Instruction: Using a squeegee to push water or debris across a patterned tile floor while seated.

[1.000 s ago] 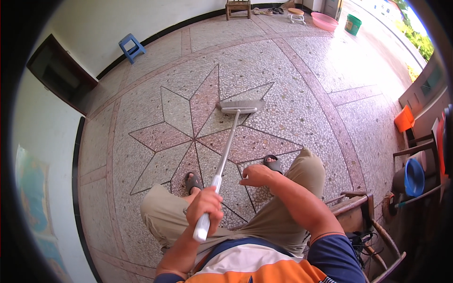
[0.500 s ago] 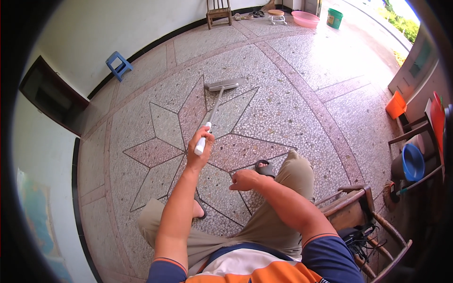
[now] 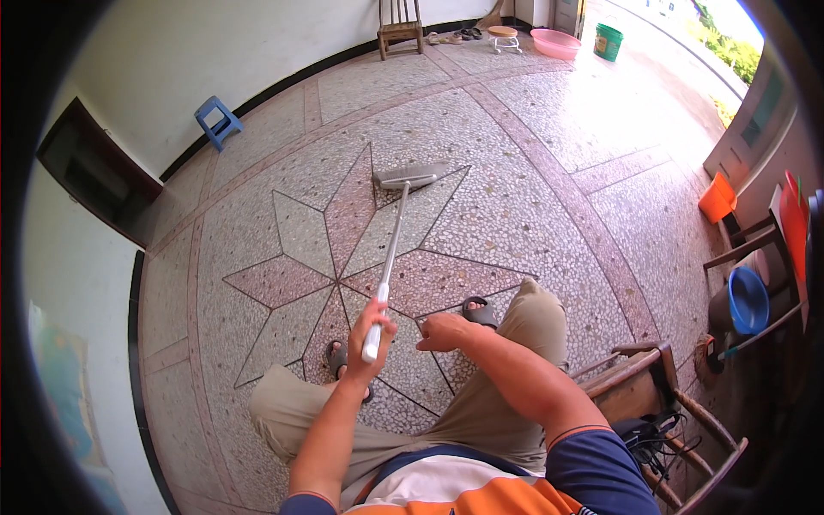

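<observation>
My left hand [image 3: 372, 333] is closed around the white grip of a long-handled squeegee [image 3: 396, 233]. Its thin metal pole slopes away from me over the floor. At the far end, a pale crossbar with a grey strip behind it meets the star-patterned floor [image 3: 300, 227]. The grip's butt end sticks out below my fingers. My right hand [image 3: 444, 332] hovers near my right knee, with its fingers curled in and nothing visible in them.
Close on my right stands a wooden chair [image 3: 631, 390] with dark cables on it. Farther right are a blue basin [image 3: 748, 300] and an orange bucket [image 3: 718, 197]. A blue stool [image 3: 218, 123] is by the left wall; a pink basin [image 3: 556, 44] and green bucket [image 3: 608, 42] stand near the doorway.
My left hand has drawn back toward me with the squeegee, and its head has slid a little nearer across the floor. My right hand has hardly moved.
</observation>
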{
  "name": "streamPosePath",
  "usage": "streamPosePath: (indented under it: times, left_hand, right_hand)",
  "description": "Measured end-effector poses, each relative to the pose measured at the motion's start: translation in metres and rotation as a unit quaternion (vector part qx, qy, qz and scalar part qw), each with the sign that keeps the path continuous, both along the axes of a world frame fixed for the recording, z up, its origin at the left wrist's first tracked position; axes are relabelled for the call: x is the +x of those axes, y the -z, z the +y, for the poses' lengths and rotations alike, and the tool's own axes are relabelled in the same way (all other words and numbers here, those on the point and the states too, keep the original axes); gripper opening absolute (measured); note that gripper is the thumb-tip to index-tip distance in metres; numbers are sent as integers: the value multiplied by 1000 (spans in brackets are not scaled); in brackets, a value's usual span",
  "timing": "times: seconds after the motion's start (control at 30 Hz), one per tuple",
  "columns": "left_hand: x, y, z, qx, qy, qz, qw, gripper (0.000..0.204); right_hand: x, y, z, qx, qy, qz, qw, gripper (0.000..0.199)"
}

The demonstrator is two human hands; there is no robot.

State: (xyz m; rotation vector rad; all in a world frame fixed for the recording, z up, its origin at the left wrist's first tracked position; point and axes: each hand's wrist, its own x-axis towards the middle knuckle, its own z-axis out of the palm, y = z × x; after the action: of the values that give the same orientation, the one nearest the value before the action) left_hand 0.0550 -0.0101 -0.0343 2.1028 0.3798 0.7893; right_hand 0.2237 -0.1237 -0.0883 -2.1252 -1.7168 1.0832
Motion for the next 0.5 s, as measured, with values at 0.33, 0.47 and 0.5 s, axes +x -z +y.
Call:
streamPosePath:
  times: [0.33, 0.47, 0.5]
  left_hand:
    - [-112, -103, -67, 57, 37, -80, 994, 28]
    - [-123, -139, -77, 51, 73, -172, 981, 35]
    - [-121, -143, -80, 33, 87, -195, 976, 33]
  right_hand:
    - [-9, -10, -2, -5, -9, 14, 1000, 45]
    - [-7, -8, -4, -15, -14, -2, 1000, 46]
    - [-6, -9, -6, -22, -11, 1, 1000, 46]
